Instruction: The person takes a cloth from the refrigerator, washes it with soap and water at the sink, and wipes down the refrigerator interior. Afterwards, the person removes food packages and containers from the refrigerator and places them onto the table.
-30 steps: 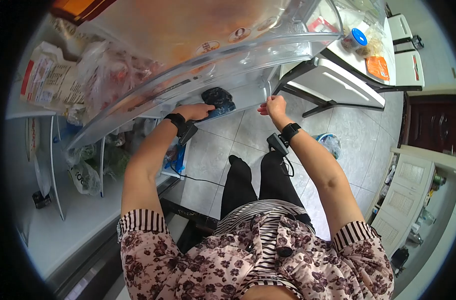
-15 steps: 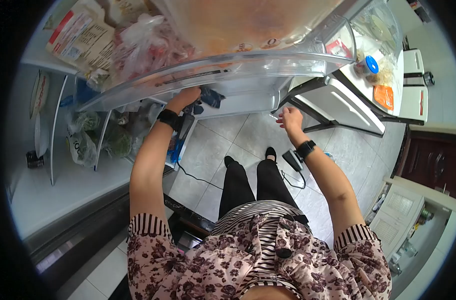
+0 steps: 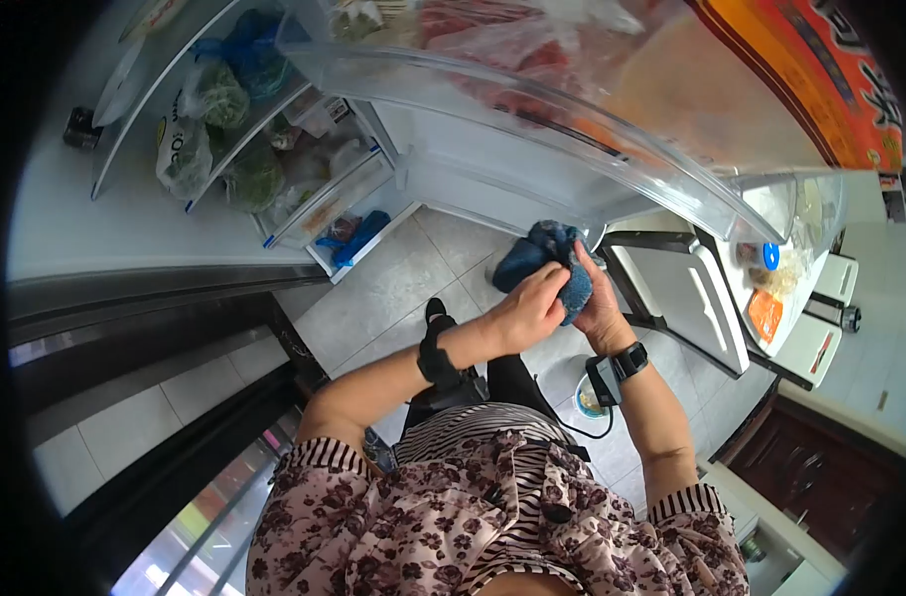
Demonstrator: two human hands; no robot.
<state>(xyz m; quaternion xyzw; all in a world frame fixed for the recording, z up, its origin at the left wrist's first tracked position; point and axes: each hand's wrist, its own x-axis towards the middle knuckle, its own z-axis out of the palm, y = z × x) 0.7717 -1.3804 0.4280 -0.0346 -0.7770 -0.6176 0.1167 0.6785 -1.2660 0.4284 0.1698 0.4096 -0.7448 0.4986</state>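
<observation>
A dark blue cloth [image 3: 528, 256] is bunched up between my two hands, in front of the open refrigerator door. My left hand [image 3: 528, 310] has its fingers closed on the near side of the cloth. From the other side my right hand [image 3: 602, 306] grips it, thumb side up against the bundle. Just above the hands runs the clear plastic door bin [image 3: 661, 164], which holds bagged food. Both wrists wear dark straps with small devices.
Refrigerator shelves [image 3: 249, 129] with bagged greens [image 3: 216, 94] are at the left. A white chair [image 3: 676, 288] stands close to my right hand, beside a table with a blue-lidded jar [image 3: 769, 255] and an orange packet [image 3: 766, 315]. A small tub [image 3: 590, 397] sits on the floor.
My left hand has come away from the door's lower part with the cloth, moving right and toward me. My right hand has closed on the cloth too. The view has turned.
</observation>
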